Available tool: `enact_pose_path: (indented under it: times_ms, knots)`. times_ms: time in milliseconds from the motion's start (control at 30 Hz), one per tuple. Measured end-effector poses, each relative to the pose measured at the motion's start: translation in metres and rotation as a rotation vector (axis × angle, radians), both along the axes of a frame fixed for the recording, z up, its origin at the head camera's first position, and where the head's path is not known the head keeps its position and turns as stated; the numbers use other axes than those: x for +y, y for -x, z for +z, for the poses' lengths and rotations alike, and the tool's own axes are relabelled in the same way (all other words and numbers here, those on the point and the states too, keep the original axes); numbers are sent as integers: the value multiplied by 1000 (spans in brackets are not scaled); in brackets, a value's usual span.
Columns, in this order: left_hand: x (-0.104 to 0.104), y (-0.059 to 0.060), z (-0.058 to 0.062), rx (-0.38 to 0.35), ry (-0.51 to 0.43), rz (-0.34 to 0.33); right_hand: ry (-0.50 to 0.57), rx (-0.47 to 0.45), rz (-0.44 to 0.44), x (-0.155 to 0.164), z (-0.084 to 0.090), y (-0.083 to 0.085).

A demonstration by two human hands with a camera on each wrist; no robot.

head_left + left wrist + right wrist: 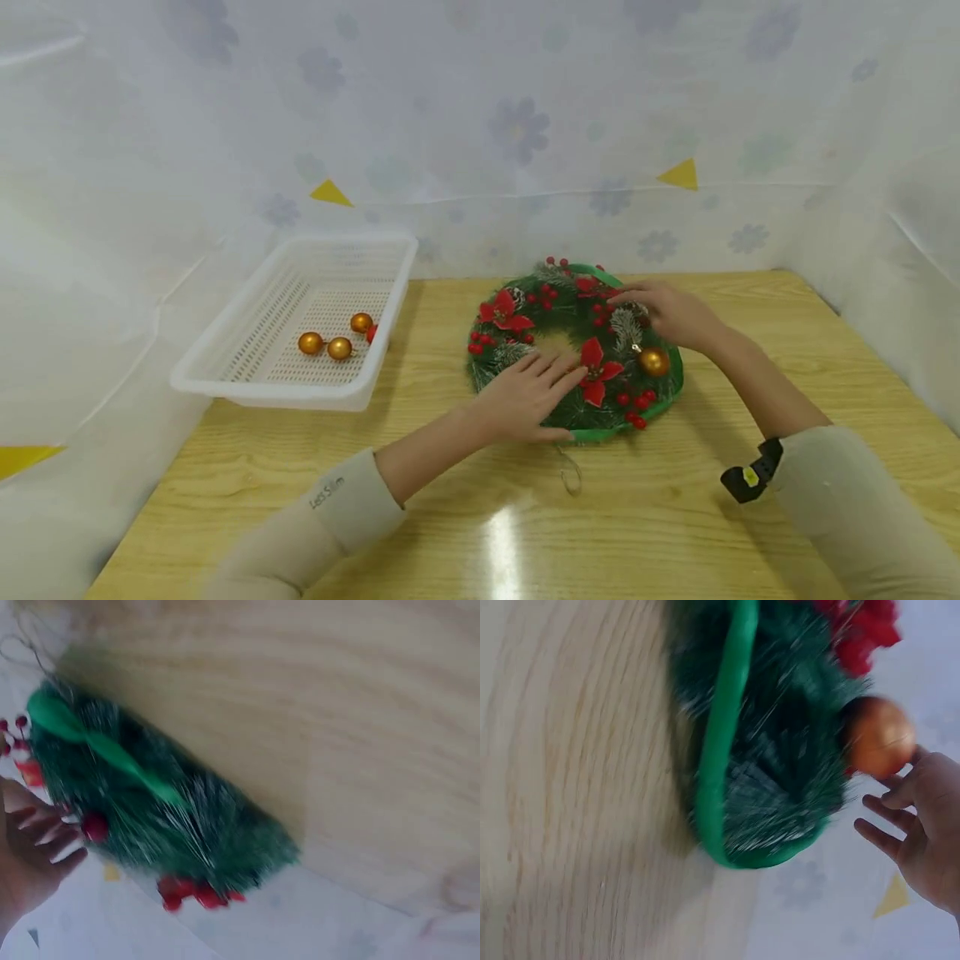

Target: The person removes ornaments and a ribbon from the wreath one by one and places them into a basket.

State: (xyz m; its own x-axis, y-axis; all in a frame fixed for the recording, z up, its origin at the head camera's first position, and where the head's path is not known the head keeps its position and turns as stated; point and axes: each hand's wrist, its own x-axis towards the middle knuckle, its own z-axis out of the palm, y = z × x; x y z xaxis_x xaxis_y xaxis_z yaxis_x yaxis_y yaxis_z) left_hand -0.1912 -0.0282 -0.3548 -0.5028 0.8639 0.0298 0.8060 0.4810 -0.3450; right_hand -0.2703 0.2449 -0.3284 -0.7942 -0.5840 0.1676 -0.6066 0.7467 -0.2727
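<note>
We see the wreath (573, 350) flat near the surface's (480, 517) far edge; left hand (525, 396) lies released on its near rim; right hand (663, 312), fingers loosely curled, touches its far-right side, nearer the gold ball (654, 361).

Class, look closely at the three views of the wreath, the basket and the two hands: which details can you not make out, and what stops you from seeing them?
- Right hand, head view: its own back hides whether the fingertips pinch anything on the wreath.
- Small red item in the basket, head view: too small to identify beside the gold balls.
- Both wrist views: motion blur smears the wreath's needles and berries.
- Left wrist view: the left hand is cut off by the frame edge.
</note>
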Motion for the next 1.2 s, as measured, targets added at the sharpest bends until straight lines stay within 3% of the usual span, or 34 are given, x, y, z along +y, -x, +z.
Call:
enact_pose_path:
  times_ms: [167,367,500,733,833,1200]
  knots:
    - [18,-11,-14,115,77,42,26,-90,90,10,-16,21]
    - [14,-9,-22,184,89,27,103,-154,82,12,-21,20]
    - [3,-2,-22,175,99,-27,96,-151,58,14,-20,12]
    - [-26,18,-18,98,105,-112,20,-131,23,16,-19,-6]
    - [-38,26,-15,102,104,-141,-4,-136,-4,13,-18,-14]
    - [-71,50,-12,122,109,-147,-78,7,-2,-6,-12,-46]
